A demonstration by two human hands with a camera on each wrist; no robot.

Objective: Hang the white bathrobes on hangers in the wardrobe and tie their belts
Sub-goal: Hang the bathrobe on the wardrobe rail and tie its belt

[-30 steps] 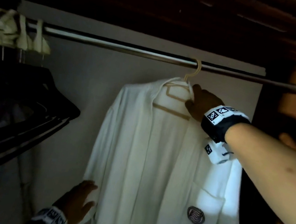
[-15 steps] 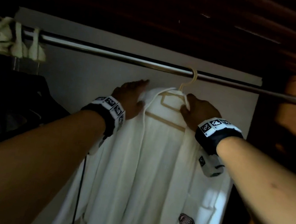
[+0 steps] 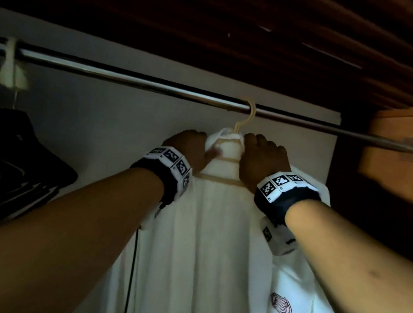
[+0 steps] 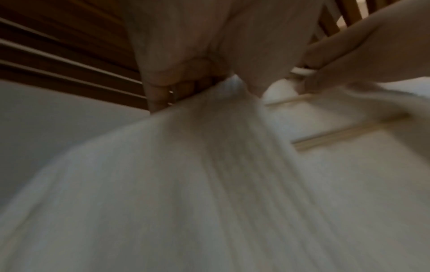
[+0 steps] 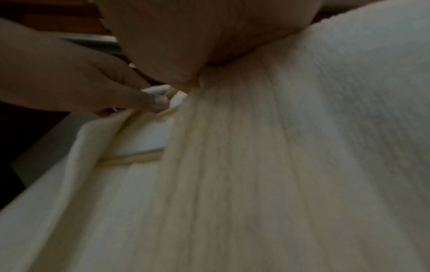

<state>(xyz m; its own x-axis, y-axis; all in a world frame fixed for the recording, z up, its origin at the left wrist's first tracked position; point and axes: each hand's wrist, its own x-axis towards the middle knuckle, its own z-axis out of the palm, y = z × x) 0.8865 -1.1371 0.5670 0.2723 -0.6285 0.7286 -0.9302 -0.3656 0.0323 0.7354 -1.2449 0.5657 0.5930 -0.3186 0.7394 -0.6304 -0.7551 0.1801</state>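
Observation:
A white bathrobe (image 3: 212, 251) hangs on a cream hanger (image 3: 246, 116) hooked over the metal rail (image 3: 131, 79) in the dark wardrobe. My left hand (image 3: 191, 146) grips the robe's collar (image 3: 219, 138) on the left of the hook; in the left wrist view the fabric (image 4: 209, 165) bunches under its curled fingers (image 4: 163, 82). My right hand (image 3: 261, 159) grips the collar on the right side, right by the hanger's neck. The hanger's crossbar (image 3: 218, 179) shows between my wrists. No belt is visible.
Several pale hanger hooks (image 3: 4, 64) crowd the rail's far left above dark hanging clothes (image 3: 4, 174). A wooden side panel (image 3: 410, 149) holds the rail's right end. The wardrobe's grey back wall (image 3: 108, 141) lies behind, the dark wooden ceiling (image 3: 219, 24) above.
My left hand rose from the robe's lower left edge to its shoulder, then moved in to grip the collar. The right hand stayed at the hanger's neck. The view moved closer.

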